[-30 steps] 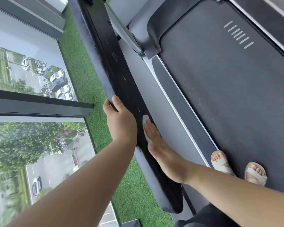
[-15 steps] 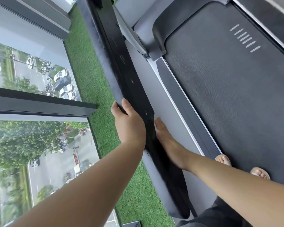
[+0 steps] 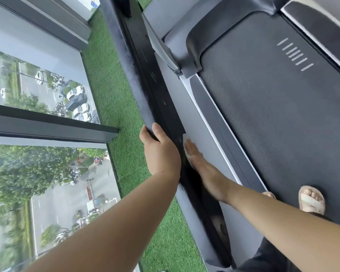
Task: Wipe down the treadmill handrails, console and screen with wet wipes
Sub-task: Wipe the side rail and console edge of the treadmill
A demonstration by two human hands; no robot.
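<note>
Head view: left hand (image 3: 161, 152) grips the black handrail (image 3: 155, 91), flat right hand (image 3: 206, 169) presses a wet wipe (image 3: 185, 138) against it.

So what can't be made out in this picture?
Head view:
- Wipe: mostly under the right hand; only a white corner shows.
- Console and screen: outside the frame.
- Left hand: finger ends curl out of sight round the handrail.
- One foot: mostly behind the right forearm.
- Marks on the handrail: too small.
</note>
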